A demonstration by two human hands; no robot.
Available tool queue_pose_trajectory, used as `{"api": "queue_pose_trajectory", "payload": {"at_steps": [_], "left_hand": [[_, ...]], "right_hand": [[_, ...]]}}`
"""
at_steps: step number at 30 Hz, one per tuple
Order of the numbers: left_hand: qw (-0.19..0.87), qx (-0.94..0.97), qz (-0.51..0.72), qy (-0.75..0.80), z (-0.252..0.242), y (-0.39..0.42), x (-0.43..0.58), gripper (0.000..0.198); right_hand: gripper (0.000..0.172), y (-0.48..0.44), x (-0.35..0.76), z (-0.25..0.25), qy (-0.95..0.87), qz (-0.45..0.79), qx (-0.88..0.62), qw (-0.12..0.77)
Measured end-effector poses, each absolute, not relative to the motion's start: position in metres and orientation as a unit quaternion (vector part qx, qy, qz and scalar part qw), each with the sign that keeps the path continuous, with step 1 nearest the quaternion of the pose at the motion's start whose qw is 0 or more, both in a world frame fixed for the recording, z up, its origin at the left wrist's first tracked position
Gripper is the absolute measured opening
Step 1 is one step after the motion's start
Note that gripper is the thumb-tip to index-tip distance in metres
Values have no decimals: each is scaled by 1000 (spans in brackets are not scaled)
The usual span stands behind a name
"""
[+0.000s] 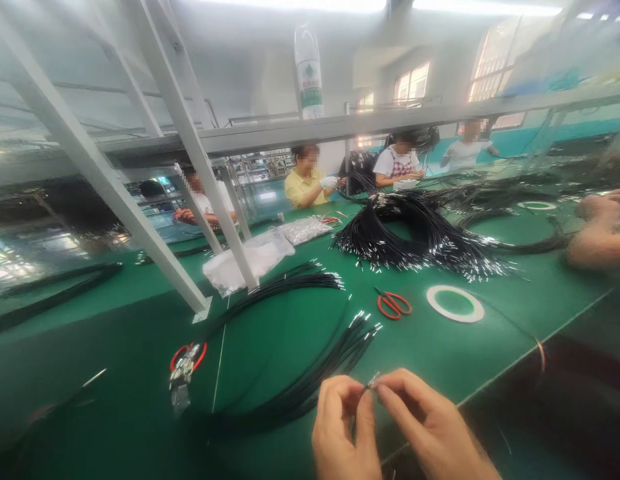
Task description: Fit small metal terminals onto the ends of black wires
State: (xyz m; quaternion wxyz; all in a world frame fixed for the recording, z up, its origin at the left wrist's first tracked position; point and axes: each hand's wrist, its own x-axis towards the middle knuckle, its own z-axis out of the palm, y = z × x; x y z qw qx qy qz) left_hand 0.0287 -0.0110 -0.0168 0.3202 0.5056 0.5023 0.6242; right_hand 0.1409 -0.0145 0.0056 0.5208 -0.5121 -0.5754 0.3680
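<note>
Left grip [343, 421] and right grip [429, 419] pinch a cable end [373, 381], its silvery tip showing between them.

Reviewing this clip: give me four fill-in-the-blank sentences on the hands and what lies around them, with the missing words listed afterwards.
The number of gloves on the left hand and right hand, which pinch a small piece, is ____.
The cables lying nearest the left hand are coloured ____.
The scissors beside the white ring have ____ handles.
The tabletop beneath the cables is ____ in colour.

Missing words: zero; black; red; green.
</note>
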Motion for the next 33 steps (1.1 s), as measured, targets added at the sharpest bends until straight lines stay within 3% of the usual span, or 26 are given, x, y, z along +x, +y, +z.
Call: {"api": "queue_pose_trajectory", "payload": {"at_steps": [13, 33], "left_hand": [[442, 430, 561, 551, -8, -12, 27, 59], [601, 417, 524, 436, -19, -6, 15, 55]], "right_hand": [[23, -14, 134, 8, -569, 364, -522, 521], [25, -7, 134, 20, -581, 385, -523, 491]]}}
